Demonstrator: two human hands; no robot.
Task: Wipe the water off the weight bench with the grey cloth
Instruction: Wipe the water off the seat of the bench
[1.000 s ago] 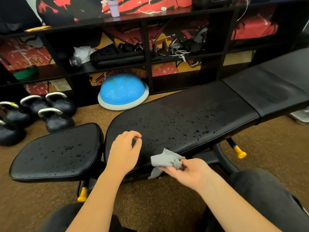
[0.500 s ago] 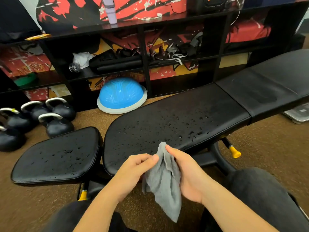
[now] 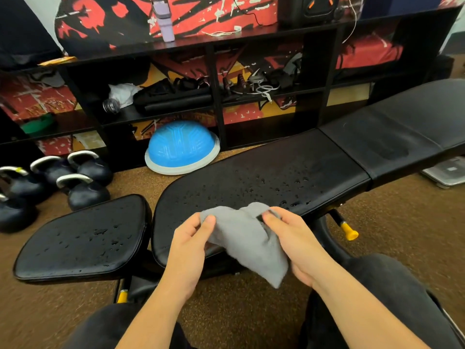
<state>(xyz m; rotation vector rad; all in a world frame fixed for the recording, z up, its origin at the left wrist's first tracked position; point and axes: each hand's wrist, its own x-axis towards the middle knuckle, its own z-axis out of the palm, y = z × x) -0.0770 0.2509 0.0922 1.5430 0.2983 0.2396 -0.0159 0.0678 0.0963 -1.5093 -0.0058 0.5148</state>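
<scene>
grey cloth (image 3: 247, 238) stretched between your hands, above near edge of weight bench (image 3: 264, 187). your left hand (image 3: 191, 244) pinches its left corner, right hand (image 3: 293, 238) grips right side. water droplets (image 3: 284, 185) on middle pad, more on seat pad (image 3: 83, 235). kettlebells (image 3: 75, 182), blue balance dome (image 3: 181, 147) beyond.

I read no legible text. Wall mural (image 3: 201, 13) at 12 o'clock: white scrawl, unreadable from my feed. Scale (image 3: 450, 172) at 3 o'clock: display blurred.
</scene>
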